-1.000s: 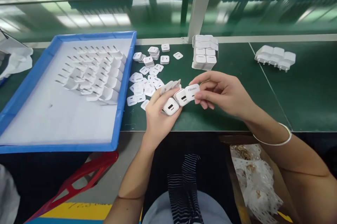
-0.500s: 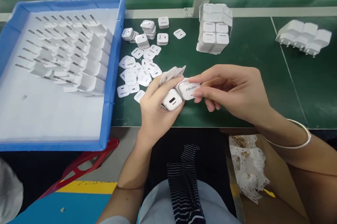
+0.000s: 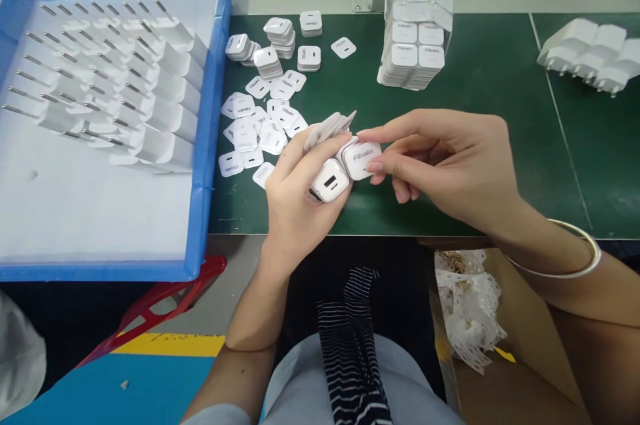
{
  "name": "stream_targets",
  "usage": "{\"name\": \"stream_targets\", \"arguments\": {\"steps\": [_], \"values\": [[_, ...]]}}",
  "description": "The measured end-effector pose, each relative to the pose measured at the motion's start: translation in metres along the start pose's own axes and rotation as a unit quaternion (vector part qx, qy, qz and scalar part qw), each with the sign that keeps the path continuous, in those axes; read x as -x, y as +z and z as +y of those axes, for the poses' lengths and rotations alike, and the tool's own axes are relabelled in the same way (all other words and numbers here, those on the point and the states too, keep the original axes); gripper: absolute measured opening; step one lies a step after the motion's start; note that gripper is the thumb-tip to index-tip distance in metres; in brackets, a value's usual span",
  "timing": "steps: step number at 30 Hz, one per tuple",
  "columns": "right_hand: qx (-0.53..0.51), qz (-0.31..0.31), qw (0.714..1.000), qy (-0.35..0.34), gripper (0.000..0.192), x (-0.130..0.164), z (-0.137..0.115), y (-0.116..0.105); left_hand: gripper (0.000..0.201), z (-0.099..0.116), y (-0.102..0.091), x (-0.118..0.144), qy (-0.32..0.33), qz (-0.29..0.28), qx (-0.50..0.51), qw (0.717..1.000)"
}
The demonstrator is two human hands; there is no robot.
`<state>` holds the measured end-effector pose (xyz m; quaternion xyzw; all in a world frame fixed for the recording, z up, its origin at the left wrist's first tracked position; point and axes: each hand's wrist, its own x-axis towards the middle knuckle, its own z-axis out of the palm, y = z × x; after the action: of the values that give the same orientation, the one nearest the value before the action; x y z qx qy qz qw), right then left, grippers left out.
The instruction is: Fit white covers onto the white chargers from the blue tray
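Note:
My left hand [image 3: 300, 195] is wrapped round two white plug chargers side by side. One charger [image 3: 330, 180] shows its bare end with port slots. Several thin white face plates [image 3: 329, 130] fan out above, held by the same hand. With thumb and forefinger, my right hand [image 3: 435, 155] pinches a face plate [image 3: 362, 158] printed "Fibaks" at the end of the other charger; whether it sits flush I cannot tell. Loose face plates [image 3: 273, 136] lie scattered on the green table left of my hands, with small stacks of plates [image 3: 267, 62] behind them.
A blue tray [image 3: 200, 212] at left holds rows of white chargers [image 3: 175, 118], pins up. Wrapped stacks of plates [image 3: 417, 55] stand at the back; more chargers [image 3: 593, 55] lie at right. Below the table edge are a cardboard box [image 3: 525, 338] with white scraps and a red stool [image 3: 150, 318].
The view has shifted slightly, so the tray and stacks sit a little higher in it. Both hands keep nearly the same hold, the right still pinching the printed face plate against the charger.

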<state>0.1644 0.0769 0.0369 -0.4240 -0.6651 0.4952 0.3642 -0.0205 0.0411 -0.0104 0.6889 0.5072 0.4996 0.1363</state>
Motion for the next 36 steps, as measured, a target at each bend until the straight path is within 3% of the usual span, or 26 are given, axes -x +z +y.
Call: {"name": "stream_targets", "arguments": {"steps": [6, 28, 36], "values": [[-0.004, 0.000, 1.000, 0.005, 0.009, -0.001, 0.001, 0.001, 0.034, -0.004, 0.002, 0.001, 0.023, 0.004, -0.001, 1.000], [-0.045, -0.045, 0.995, 0.082, 0.015, -0.009, -0.001, -0.003, 0.028, -0.004, 0.002, 0.003, 0.012, -0.014, -0.006, 1.000], [-0.044, -0.049, 0.995, 0.079, 0.020, -0.010, 0.001, -0.005, 0.028, -0.005, 0.003, 0.004, 0.001, -0.034, -0.002, 0.999]]}}
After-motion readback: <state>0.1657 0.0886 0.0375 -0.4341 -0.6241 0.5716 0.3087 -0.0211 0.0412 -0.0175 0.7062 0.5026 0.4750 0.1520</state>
